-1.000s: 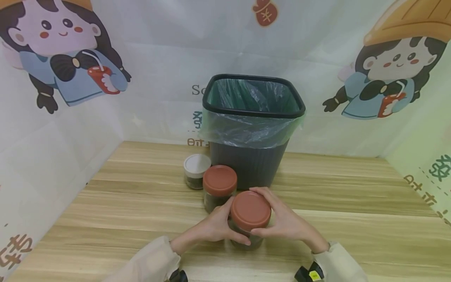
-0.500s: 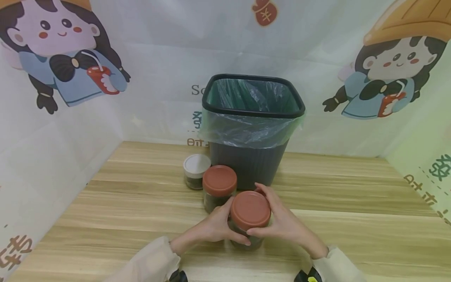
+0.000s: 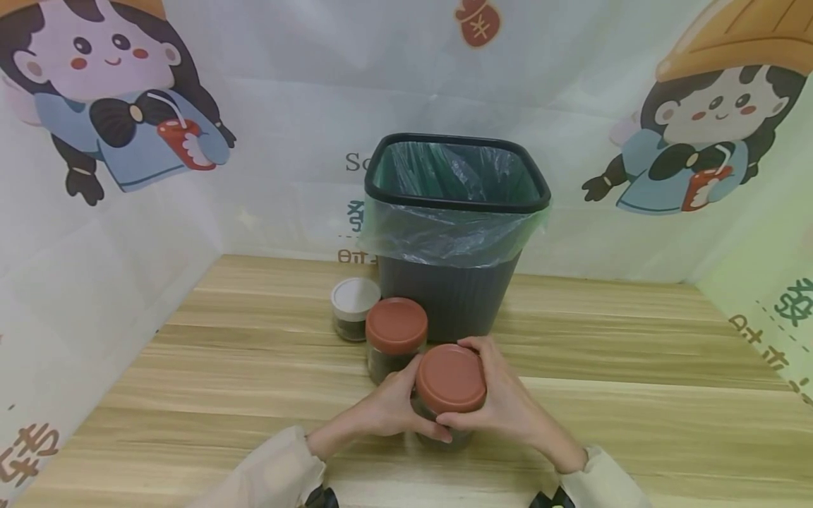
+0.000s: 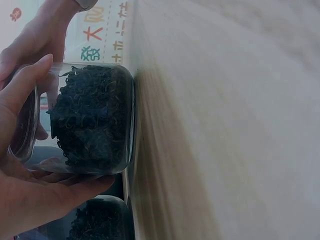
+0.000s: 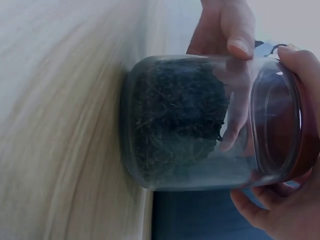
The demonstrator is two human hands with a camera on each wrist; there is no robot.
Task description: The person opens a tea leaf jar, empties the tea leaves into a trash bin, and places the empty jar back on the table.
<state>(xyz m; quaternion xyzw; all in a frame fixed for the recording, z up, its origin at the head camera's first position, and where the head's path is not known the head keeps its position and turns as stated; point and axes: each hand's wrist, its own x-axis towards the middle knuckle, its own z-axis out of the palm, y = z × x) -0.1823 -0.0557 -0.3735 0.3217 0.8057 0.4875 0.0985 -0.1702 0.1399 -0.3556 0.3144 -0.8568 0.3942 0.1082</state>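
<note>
A clear jar with a reddish-brown lid [image 3: 451,377] stands upright on the table, close to me. Dark dried leaves, like loose tea, fill much of the jar [image 4: 95,120], seen through its wall in both wrist views. My left hand [image 3: 390,406] grips the jar's body from the left, thumb across the front. From the right, my right hand [image 3: 511,402] holds the lid, its thumb low at the front near the left thumb and its fingers around the far side. In the right wrist view, those fingers [image 5: 255,210] curl at the lid end.
Just behind the left hand stands a second jar with a matching lid [image 3: 396,326]. Beside it is a smaller white-lidded jar [image 3: 356,296]. A dark bin [image 3: 454,293] with a greenish plastic liner stands behind them, near the printed backdrop [image 3: 286,127].
My right hand's fingers lifted off the lid's far side and came back onto it, and its thumb slid left along the front. The left hand and the jar have stayed in place.
</note>
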